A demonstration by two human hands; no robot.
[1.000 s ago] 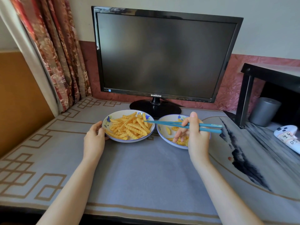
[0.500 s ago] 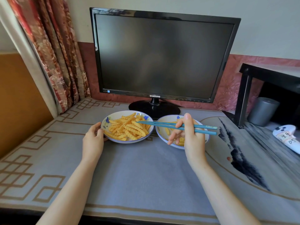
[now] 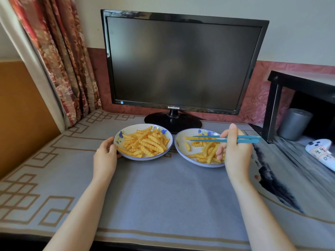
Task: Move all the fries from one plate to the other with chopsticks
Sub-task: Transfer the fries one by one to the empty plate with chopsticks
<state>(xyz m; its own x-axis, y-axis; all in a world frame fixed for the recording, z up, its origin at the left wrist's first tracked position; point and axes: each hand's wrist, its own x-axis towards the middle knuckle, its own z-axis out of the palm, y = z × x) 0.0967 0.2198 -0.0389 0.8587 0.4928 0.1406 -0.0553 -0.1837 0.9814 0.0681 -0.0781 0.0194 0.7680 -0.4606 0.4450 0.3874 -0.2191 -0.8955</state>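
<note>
Monitor (image 3: 178,60) behind both plates (image 3: 145,157) — black shelf (image 3: 301,82) at right.

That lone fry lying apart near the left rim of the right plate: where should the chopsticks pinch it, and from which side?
Pinch the lone fry across its middle, coming down from above with the chopsticks. It lies flat and apart from the other fries, long axis running front to back, so tips closing left and right probably straddle its narrow width cleanly.

A dark monitor (image 3: 178,62) is set against a pale wall (image 3: 290,24), flanked by a floral curtain (image 3: 59,57) and what seems a black shelf (image 3: 299,84).
</note>
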